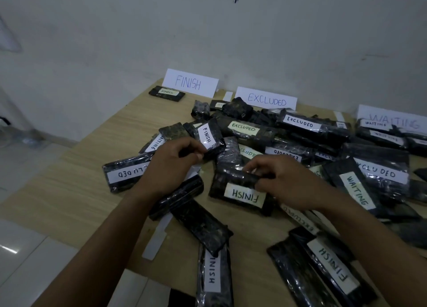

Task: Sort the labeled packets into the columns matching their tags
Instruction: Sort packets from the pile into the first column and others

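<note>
Left hand [171, 166] pinches one FINISH packet [209, 138]. Right hand [284, 182] grips a second packet [240, 191]. Both lie in the heap short of the FINISH sign [189, 82]. Risk: the slick wrap may slip from the pinch, or the lift may drag neighbours.

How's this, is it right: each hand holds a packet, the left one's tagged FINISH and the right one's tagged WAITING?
One slip. In the head view the right hand grips the near FINISH packet, so its tag reads FINISH, not WAITING. The left hand does hold the far FINISH packet.
</note>
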{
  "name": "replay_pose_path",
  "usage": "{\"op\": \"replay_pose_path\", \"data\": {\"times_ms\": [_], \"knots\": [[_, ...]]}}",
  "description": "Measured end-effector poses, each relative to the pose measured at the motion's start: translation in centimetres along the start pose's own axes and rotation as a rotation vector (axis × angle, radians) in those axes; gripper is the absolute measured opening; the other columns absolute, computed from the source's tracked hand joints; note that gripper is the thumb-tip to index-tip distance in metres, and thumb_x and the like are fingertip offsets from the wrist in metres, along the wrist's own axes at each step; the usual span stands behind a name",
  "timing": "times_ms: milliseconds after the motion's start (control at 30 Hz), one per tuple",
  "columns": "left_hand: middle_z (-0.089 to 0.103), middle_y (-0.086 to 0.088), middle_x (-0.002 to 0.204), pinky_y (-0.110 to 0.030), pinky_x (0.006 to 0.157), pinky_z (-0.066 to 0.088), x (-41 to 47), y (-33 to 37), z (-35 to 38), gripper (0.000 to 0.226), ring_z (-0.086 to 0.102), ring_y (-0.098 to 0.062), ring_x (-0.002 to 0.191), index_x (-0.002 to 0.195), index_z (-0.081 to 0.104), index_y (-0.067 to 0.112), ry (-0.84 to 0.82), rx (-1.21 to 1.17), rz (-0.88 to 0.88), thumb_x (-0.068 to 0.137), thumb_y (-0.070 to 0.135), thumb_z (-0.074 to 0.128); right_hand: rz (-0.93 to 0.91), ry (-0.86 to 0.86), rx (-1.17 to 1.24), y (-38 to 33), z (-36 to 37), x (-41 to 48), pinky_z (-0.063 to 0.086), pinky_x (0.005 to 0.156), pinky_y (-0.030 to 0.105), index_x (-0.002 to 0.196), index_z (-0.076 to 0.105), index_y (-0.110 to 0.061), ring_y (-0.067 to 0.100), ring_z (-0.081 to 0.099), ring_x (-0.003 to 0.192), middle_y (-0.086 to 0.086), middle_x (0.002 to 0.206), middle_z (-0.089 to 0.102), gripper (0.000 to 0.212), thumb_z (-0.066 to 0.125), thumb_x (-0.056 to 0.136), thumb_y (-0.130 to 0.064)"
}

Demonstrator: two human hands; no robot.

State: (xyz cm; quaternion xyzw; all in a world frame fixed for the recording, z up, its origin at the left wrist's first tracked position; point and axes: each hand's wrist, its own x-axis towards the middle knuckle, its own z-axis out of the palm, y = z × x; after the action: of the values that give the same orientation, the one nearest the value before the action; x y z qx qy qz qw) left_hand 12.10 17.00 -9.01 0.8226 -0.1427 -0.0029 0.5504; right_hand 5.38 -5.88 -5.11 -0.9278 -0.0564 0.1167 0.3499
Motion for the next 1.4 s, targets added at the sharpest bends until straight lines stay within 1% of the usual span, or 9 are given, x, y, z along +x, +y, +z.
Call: {"op": "replay_pose_path", "data": {"times_ms": [100, 300, 467, 567, 667, 833, 1000, 1167, 1400], "knots": [[0.07, 0.004, 0.089, -0.005, 0.068, 0.044, -0.1, 0.0, 0.0, 0.017, 0.064, -0.004, 0.081, 0.093, 0.071, 0.018, 0.005, -0.005, -0.005, 0.089, 0.007, 0.06, 0.075, 0.017, 0.376, 0.8, -0.8, 0.5, 0.052, 0.07, 0.023, 0.104, 0.066, -0.024, 0.008, 0.067, 0.077, 0.001, 0.095, 0.074, 0.029, 0.062, 0.088, -0.001], [0.07, 0.006, 0.09, -0.005, 0.069, 0.044, 0.0, -0.2, 0.0, 0.017, 0.064, -0.001, 0.082, 0.093, 0.071, 0.02, -0.002, 0.008, 0.004, 0.089, 0.007, 0.06, 0.064, 0.042, 0.606, 0.4, -1.3, 0.0, 0.038, 0.042, 0.007, 0.108, 0.07, -0.014, -0.002, 0.057, 0.047, -0.01, 0.068, 0.069, 0.027, 0.055, 0.091, 0.001], [0.069, 0.005, 0.09, -0.006, 0.068, 0.044, -0.1, -0.2, -0.1, 0.017, 0.063, -0.002, 0.081, 0.093, 0.07, 0.021, -0.005, 0.023, -0.001, 0.089, 0.008, 0.06, -0.012, 0.3, 0.098, 1.3, -0.8, 0.6, 0.049, 0.078, 0.023, 0.112, 0.066, -0.029, 0.004, 0.062, 0.087, -0.017, 0.094, 0.067, 0.032, 0.074, 0.082, -0.02], [0.07, 0.004, 0.09, -0.01, 0.071, 0.046, -0.2, -0.1, -0.2, 0.016, 0.063, -0.003, 0.081, 0.093, 0.071, 0.019, -0.006, 0.021, -0.003, 0.089, 0.008, 0.06, -0.274, 0.415, -0.233, 0.8, 1.2, -0.1, 0.04, 0.087, 0.029, 0.113, 0.065, -0.03, 0.007, 0.048, 0.104, -0.016, 0.109, 0.057, 0.04, 0.078, 0.076, -0.033], [0.07, 0.006, 0.084, -0.021, 0.075, 0.047, 0.0, 0.0, -0.2, 0.015, 0.064, -0.004, 0.077, 0.092, 0.071, 0.017, 0.003, -0.006, -0.017, 0.089, 0.006, 0.06, -0.494, 0.177, -0.181, -1.1, 3.5, -1.4, 0.044, 0.084, 0.027, 0.108, 0.067, -0.03, 0.005, 0.05, 0.101, -0.016, 0.104, 0.058, 0.035, 0.074, 0.076, -0.043], [0.069, -0.002, 0.084, -0.046, 0.085, 0.053, -0.2, 0.1, -0.4, 0.015, 0.065, -0.023, 0.083, 0.091, 0.071, 0.015, 0.027, -0.019, -0.008, 0.088, 0.005, 0.061, -0.456, -0.07, -0.439, -3.1, 6.2, -1.9, 0.045, 0.083, 0.026, 0.119, 0.05, -0.037, 0.003, 0.045, 0.1, -0.019, 0.116, 0.043, 0.063, 0.062, 0.07, -0.074], [0.07, -0.003, 0.087, -0.053, 0.089, 0.051, -0.3, 0.2, -0.6, 0.013, 0.066, -0.025, 0.089, 0.09, 0.072, 0.019, 0.016, -0.067, -0.015, 0.082, 0.017, 0.061, -0.37, -0.096, -0.434, -1.9, 5.4, -0.8, 0.047, 0.078, 0.024, 0.116, 0.049, -0.038, 0.001, 0.049, 0.094, -0.02, 0.108, 0.047, 0.046, 0.064, 0.074, -0.05], [0.071, -0.003, 0.088, -0.051, 0.089, 0.052, 0.0, 0.3, -0.4, 0.012, 0.066, -0.025, 0.089, 0.086, 0.072, 0.026, -0.002, -0.06, -0.009, 0.082, 0.019, 0.064, -0.256, 0.125, 0.025, -0.2, 3.4, -0.5, 0.049, 0.059, 0.023, 0.093, 0.069, -0.027, 0.007, 0.062, 0.067, -0.011, 0.079, 0.068, 0.021, 0.054, 0.086, -0.014], [0.07, 0.006, 0.087, -0.025, 0.074, 0.052, 0.0, 0.4, 0.2, 0.015, 0.064, -0.007, 0.08, 0.093, 0.07, 0.023, -0.022, 0.151, 0.089, 0.09, 0.011, 0.062, -0.018, 0.204, 0.724, 1.6, 0.5, -0.3, 0.049, 0.049, 0.029, 0.095, 0.072, -0.015, 0.024, 0.054, 0.056, 0.024, 0.098, 0.066, 0.029, 0.052, 0.09, 0.006]]}}
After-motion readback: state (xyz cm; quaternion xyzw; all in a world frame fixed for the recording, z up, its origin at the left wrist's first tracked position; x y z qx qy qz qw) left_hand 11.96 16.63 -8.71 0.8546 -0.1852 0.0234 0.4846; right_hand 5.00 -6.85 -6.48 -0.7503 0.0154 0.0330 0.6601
